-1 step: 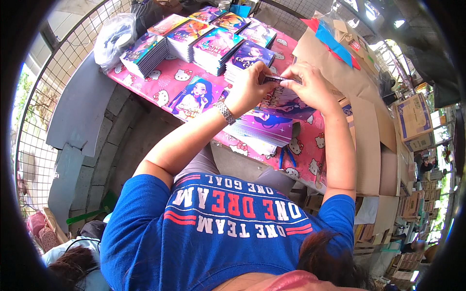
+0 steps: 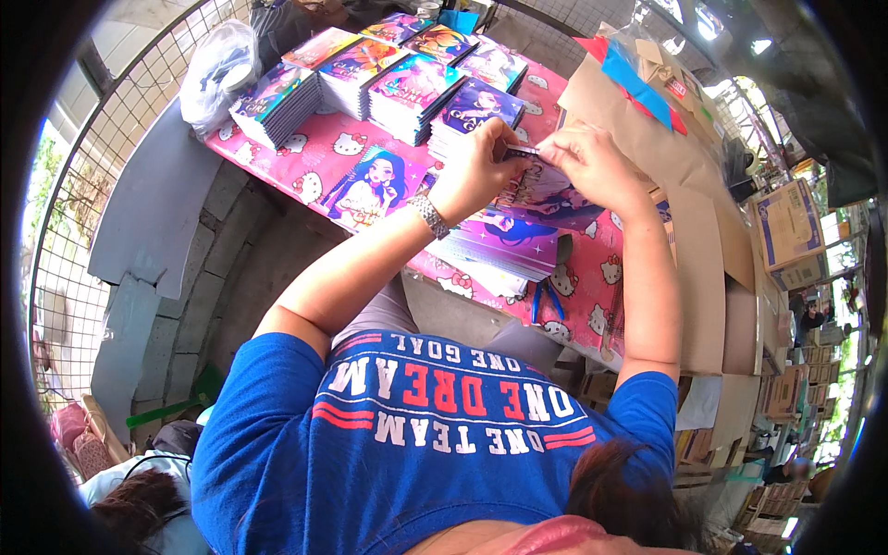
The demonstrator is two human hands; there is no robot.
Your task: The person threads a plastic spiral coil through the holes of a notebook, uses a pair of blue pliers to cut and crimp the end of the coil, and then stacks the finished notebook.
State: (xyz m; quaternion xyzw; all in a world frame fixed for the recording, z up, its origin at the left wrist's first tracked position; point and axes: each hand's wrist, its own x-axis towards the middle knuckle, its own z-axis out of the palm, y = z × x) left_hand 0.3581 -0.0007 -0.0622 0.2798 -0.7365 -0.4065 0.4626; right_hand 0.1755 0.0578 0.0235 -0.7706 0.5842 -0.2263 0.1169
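Both hands hold a purple illustrated notebook (image 2: 548, 194) tilted by its upper edge, above the table. My left hand (image 2: 481, 171), with a metal watch at the wrist, pinches the left part of that edge. Fingers and thumb of my right hand (image 2: 592, 166) are closed together at the same edge, farther right. Directly below lies a stack of purple notebooks (image 2: 504, 248), partly covered by the held one. Blue-handled pliers (image 2: 546, 301) rest just right of this stack. A single notebook (image 2: 370, 190) with a dark-haired figure on its cover lies flat left of my left forearm.
Several neat stacks of colourful notebooks (image 2: 407, 92) fill the far side of the table, which has a pink patterned cover (image 2: 606, 301). A clear plastic bag (image 2: 217, 79) sits at the far left corner. Cardboard sheets (image 2: 698, 240) stand along the right side; wire mesh (image 2: 88, 199) is at left.
My right hand has shifted slightly right along the notebook's upper edge, leaving more of that edge showing between the hands. My left hand keeps its place.
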